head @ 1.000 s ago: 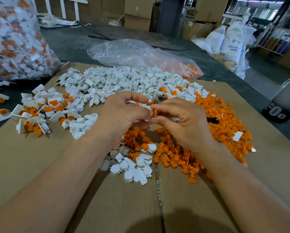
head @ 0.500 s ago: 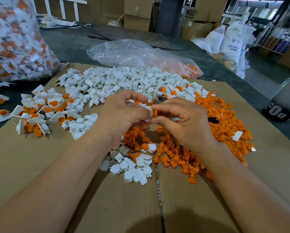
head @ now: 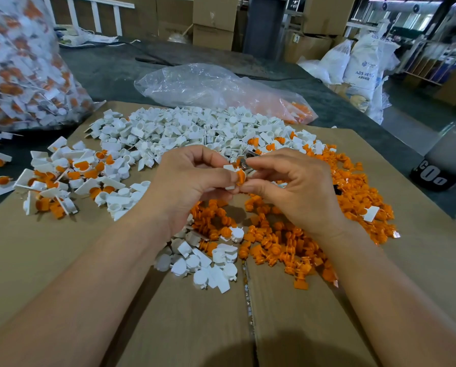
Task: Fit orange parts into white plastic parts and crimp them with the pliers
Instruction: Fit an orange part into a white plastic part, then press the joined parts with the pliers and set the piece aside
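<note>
1. A clear bag [head: 23,64] stuffed with white-and-orange pieces stands at the far left on the dark tabletop [head: 102,67].
2. Assembled pieces [head: 62,181] lie scattered over the left edge of a flat cardboard sheet [head: 49,260].
3. A heap of white parts [head: 181,131] covers the sheet's far side, with a nearly empty plastic bag [head: 216,88] behind it.
4. The left hand [head: 192,181], fingers curled, pinches a white part [head: 229,168] above the sheet's middle.
5. An orange part [head: 240,177] sits in that white part, between the two hands.
6. The pliers [head: 248,155] lie on the heap behind the fingers, mostly hidden.
7. The right hand [head: 298,189], fingers curled, pinches the orange part between thumb and forefinger.
8. Loose orange parts [head: 353,186] pile up under and to the right of that hand.
</note>
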Available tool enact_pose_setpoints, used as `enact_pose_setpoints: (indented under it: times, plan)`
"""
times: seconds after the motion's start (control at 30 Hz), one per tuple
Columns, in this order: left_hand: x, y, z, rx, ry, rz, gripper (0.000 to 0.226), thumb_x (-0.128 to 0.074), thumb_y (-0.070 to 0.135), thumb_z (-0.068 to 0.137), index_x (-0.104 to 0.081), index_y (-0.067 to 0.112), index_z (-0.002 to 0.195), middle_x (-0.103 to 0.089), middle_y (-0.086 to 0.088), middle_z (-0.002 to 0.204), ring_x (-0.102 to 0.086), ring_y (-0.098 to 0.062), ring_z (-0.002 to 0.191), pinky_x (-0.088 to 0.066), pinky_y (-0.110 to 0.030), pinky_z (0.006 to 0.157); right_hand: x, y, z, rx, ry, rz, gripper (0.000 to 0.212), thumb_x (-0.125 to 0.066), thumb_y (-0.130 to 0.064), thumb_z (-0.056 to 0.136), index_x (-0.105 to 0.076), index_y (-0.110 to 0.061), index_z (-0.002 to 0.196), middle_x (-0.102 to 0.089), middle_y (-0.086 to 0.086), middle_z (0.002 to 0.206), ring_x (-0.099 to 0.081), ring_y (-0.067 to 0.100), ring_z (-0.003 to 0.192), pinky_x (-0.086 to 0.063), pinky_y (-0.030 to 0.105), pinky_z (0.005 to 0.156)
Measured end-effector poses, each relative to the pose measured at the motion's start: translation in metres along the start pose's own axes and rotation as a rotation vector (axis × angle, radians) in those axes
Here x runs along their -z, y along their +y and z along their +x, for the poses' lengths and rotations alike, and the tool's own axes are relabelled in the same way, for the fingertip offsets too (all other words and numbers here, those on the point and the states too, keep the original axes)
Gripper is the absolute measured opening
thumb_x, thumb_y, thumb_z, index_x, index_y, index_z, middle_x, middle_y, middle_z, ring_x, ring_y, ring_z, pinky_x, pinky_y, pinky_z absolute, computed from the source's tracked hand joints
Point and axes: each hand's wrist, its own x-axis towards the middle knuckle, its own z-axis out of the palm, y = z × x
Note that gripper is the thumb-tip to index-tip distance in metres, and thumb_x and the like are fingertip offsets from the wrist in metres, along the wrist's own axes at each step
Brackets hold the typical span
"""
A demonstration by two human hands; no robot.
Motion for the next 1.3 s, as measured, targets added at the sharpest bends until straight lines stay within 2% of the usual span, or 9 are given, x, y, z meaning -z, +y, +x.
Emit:
enact_pose_setpoints:
  times: [0.07,0.2,0.3,0.33,0.47,0.6,0.8,1.0,1.3]
  plan:
    - [0.0,0.001,0.0,0.008,-0.009,-0.027,0.021,-0.067,-0.013,0.07,-0.055,0.005,0.07,-0.064,-0.007,0.052,-0.064,-0.015,0.048,-0.048,-0.019,0.044,0.004,0.001,0.002,-0.02,-0.002,-0.025,0.035,-0.072,-0.025,0.07,-0.07,-0.005,0.098,-0.062,-0.002,0.084,-0.062,0.009,0.072,-0.054,0.02,0.069]
    - [0.001,0.001,0.0,0.012,-0.017,-0.041,0.021,-0.066,-0.013,0.07,-0.055,0.005,0.071,-0.063,-0.006,0.051,-0.064,-0.016,0.048,-0.049,-0.019,0.044,0.012,0.008,0.005,-0.182,-0.06,-0.197,0.031,-0.071,-0.029,0.077,-0.07,-0.01,0.101,-0.066,-0.002,0.088,-0.062,0.012,0.081,-0.052,0.029,0.074]
    - [0.002,0.001,0.0,0.015,-0.012,-0.044,0.022,-0.066,-0.014,0.07,-0.056,0.006,0.07,-0.063,-0.006,0.05,-0.064,-0.016,0.048,-0.049,-0.019,0.044,0.026,0.021,0.008,-0.358,-0.152,-0.33,0.041,-0.066,-0.04,0.078,-0.065,-0.019,0.114,-0.064,-0.004,0.105,-0.055,0.006,0.093,-0.039,0.014,0.074]
    - [0.002,0.001,0.0,0.016,-0.007,-0.048,0.023,-0.065,-0.014,0.071,-0.055,0.006,0.07,-0.063,-0.006,0.05,-0.064,-0.016,0.048,-0.049,-0.019,0.044,0.032,0.026,0.009,-0.426,-0.213,-0.36,0.048,-0.065,-0.044,0.077,-0.061,-0.022,0.119,-0.061,-0.004,0.115,-0.052,0.005,0.099,-0.036,0.013,0.076]
    - [0.003,0.002,0.0,0.017,0.008,-0.065,0.023,-0.065,-0.014,0.071,-0.056,0.007,0.068,-0.062,-0.007,0.05,-0.064,-0.017,0.048,-0.05,-0.02,0.044,0.047,0.037,0.008,-0.617,-0.597,-0.569,0.082,-0.061,-0.063,0.067,-0.038,-0.028,0.138,-0.038,0.001,0.143,-0.035,0.019,0.129,-0.033,0.033,0.097]
    - [0.003,0.001,0.001,0.021,0.015,-0.07,0.02,-0.065,-0.013,0.071,-0.061,0.006,0.075,-0.063,-0.007,0.052,-0.064,-0.016,0.049,-0.05,-0.018,0.045,0.044,0.039,0.006,-0.651,-0.749,-0.588,0.097,-0.062,-0.067,0.063,-0.025,-0.028,0.143,-0.033,0.002,0.146,-0.032,0.023,0.132,-0.033,0.041,0.104]
    - [0.001,0.0,0.0,0.02,0.035,-0.064,0.015,-0.065,-0.012,0.071,-0.066,0.002,0.075,-0.065,-0.005,0.054,-0.064,-0.015,0.05,-0.051,-0.019,0.046,0.038,0.039,0.006,-0.65,-0.685,-0.644,0.092,-0.068,-0.061,0.065,-0.029,-0.028,0.141,-0.037,0.002,0.143,-0.034,0.023,0.129,-0.034,0.039,0.101]
    - [0.001,0.0,0.001,0.022,0.039,-0.075,0.015,-0.065,-0.012,0.071,-0.063,0.002,0.072,-0.064,-0.005,0.053,-0.065,-0.016,0.05,-0.051,-0.019,0.046,0.033,0.035,0.008,-0.612,-0.533,-0.668,0.068,-0.071,-0.043,0.067,-0.047,-0.023,0.128,-0.051,0.003,0.125,-0.046,0.021,0.111,-0.038,0.032,0.08]
    - [0.002,-0.002,0.002,0.011,0.047,-0.078,0.016,-0.062,-0.013,0.074,-0.061,0.003,0.073,-0.064,-0.008,0.056,-0.065,-0.015,0.051,-0.052,-0.02,0.047,0.031,0.024,0.008,-0.48,-0.285,-0.642,0.064,-0.066,-0.021,0.073,-0.042,-0.013,0.132,-0.052,0.009,0.121,-0.045,0.025,0.108,-0.035,0.033,0.084]
